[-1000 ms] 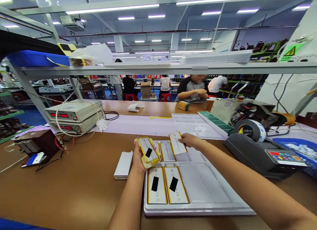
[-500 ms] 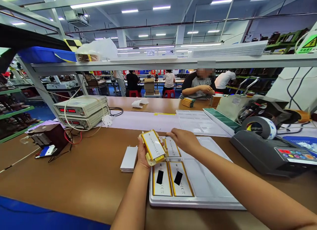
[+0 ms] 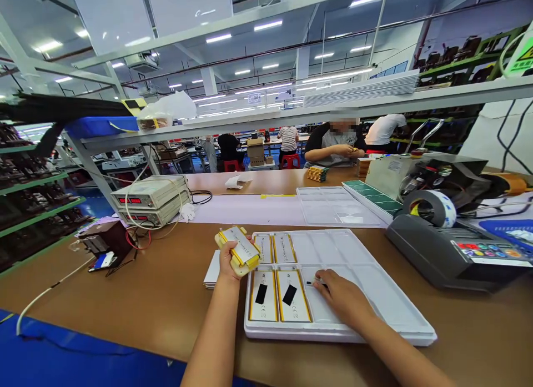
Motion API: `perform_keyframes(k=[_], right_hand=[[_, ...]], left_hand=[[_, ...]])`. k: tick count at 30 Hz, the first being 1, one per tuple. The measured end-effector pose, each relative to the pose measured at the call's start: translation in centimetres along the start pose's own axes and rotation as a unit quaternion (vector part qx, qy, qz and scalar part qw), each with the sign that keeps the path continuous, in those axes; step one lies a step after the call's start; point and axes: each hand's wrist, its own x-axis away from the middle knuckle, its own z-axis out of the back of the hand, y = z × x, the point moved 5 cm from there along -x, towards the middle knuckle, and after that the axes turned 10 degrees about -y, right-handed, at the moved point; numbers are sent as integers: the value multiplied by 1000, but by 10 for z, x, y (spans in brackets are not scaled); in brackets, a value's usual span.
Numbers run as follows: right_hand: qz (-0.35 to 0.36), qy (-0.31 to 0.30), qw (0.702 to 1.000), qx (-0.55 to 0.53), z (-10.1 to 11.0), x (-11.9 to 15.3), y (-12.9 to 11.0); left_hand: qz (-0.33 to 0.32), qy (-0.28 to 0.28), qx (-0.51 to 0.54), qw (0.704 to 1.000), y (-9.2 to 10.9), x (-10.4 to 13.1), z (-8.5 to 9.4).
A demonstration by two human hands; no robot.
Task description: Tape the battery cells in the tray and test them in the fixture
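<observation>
My left hand [image 3: 227, 260] is wrapped round a cream holder [image 3: 240, 270] with a white, yellow-edged battery pack [image 3: 241, 246] on it, held over the left edge of the white tray [image 3: 306, 335]. Over the tray's front middle compartment, my right hand [image 3: 333, 291] has its fingers pinched together, with a small dark piece [image 3: 310, 283] at the fingertips. Several battery packs lie in the tray's left compartments; the two front ones [image 3: 263, 309] [image 3: 293, 310] carry black patches. A stack of white plates [image 3: 211, 271] is left of the tray, partly behind my left forearm.
Two stacked meters [image 3: 152, 192] and a dark box device [image 3: 106, 240] stand at the left. A tape dispenser [image 3: 449, 254] stands at the right. Behind the tray lies a clear tray [image 3: 333, 206]. A person [image 3: 335, 145] sits across the bench below the overhead shelf.
My right hand has moved down and right from the tray's back to its front middle compartment. My left hand has shifted left with the holder and tilted it. The camera view has turned.
</observation>
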Motion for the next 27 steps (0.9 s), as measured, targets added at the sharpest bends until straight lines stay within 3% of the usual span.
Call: perform_keyframes(k=[3,7,9,12,13,14,20,27], right_hand=[[14,0,1000,4,2,-1,0],[19,1,1000,-4,3,1,3],[22,0,1000,-10,3,2,4],[24,-2,1000,-19,3,3,6],[25,0,999,-21,3,3,7],[27,3,999,-23,3,3,7],[41,18,999,-26,5,3,7],[44,39,998,-37,20,3,2]], left_hand=[[-7,77,-103,992,30,8,-1],[59,171,-319,930,73,14,3],[97,211,-452,861,88,14,7],[125,271,-653,696,99,12,15],[131,285,-688,654,98,12,18],[137,294,-700,636,95,11,22],[180,327,-732,571,74,14,40],[209,327,-751,534,75,12,32]])
